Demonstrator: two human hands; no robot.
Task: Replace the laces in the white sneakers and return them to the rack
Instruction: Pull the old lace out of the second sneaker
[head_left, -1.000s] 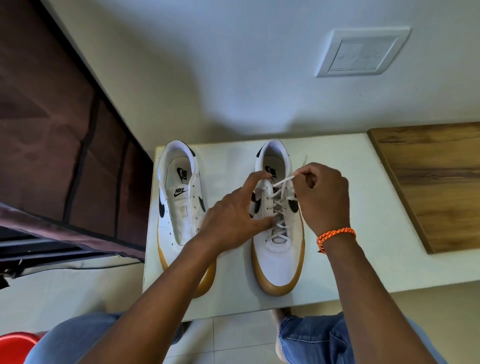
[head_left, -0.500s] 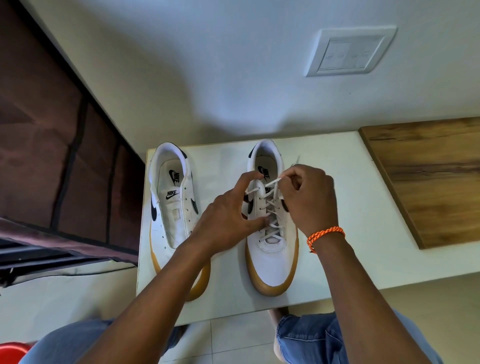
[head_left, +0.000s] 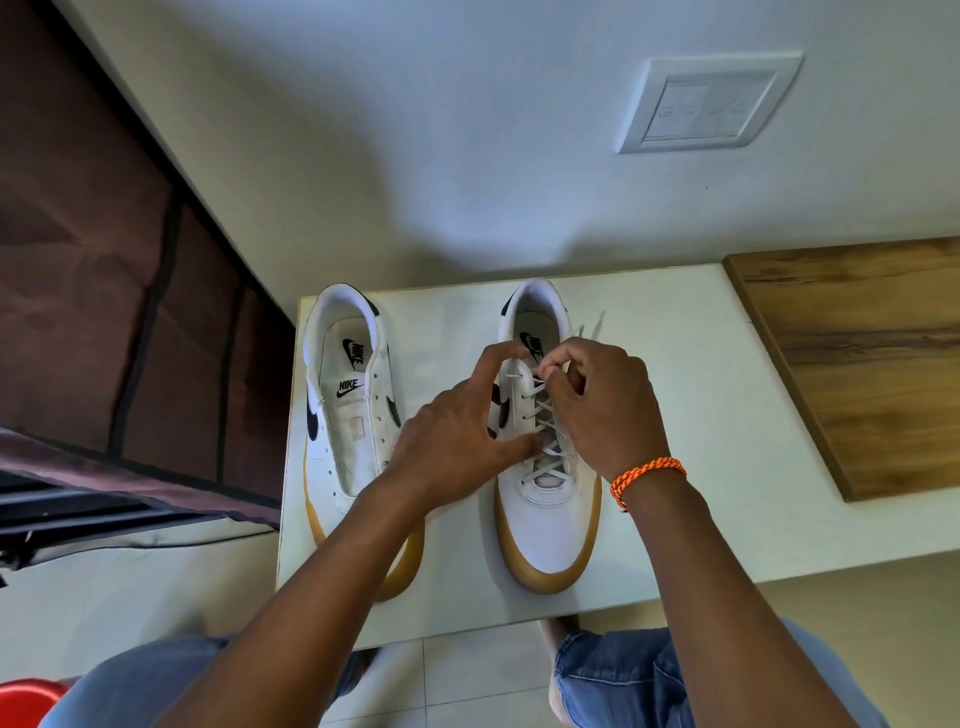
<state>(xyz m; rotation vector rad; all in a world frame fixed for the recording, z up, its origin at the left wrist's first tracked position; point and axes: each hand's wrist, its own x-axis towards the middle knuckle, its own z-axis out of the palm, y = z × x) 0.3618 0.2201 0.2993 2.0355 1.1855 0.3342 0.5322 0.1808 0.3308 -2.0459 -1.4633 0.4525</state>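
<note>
Two white sneakers with gum soles stand side by side on a white table (head_left: 675, 467), toes toward me. The left sneaker (head_left: 348, 415) has bare eyelets and no lace. The right sneaker (head_left: 545, 514) carries a white lace (head_left: 545, 441) crossed up its eyelets. My left hand (head_left: 457, 436) grips the right sneaker's left side, forefinger on the collar, thumb across the lower lacing. My right hand (head_left: 597, 405) pinches the lace near the top eyelets; loose lace ends trail past the collar.
A wooden board (head_left: 857, 364) lies on the table's right part. A dark maroon fabric cabinet (head_left: 104, 286) stands at the left, close to the table edge. A switch plate (head_left: 706, 104) is on the wall behind. My knees in jeans are below the table's near edge.
My right hand has moved left toward the tongue with the lace, closer to my left forefinger. The left hand keeps its hold on the sneaker.
</note>
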